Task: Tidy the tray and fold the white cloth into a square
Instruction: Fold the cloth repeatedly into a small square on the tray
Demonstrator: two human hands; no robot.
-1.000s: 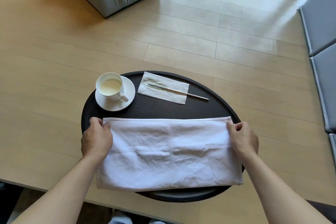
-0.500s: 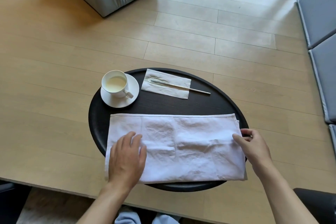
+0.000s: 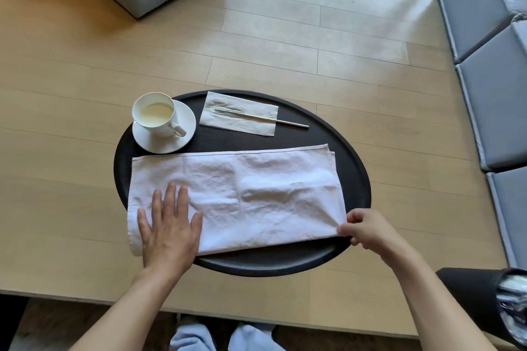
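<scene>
The white cloth lies as a long band on the round black tray, stretched between the hands. The left hand rests flat with spread fingers on its left end; the right hand pinches the near right corner. To fold well, I'd keep the left palm anchoring and carry the right end across, matching edges. The fabric is soft and creased. Beyond the left hand stands a glossy cup on its saucer; farther right, a thin napkin with a metal stick

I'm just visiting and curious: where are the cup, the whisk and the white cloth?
cup point(image 3: 155, 115): head view, milky liquid's surface.
whisk point(image 3: 285, 122): head view, handle's middle.
white cloth point(image 3: 256, 194): head view, wrinkled middle.
</scene>
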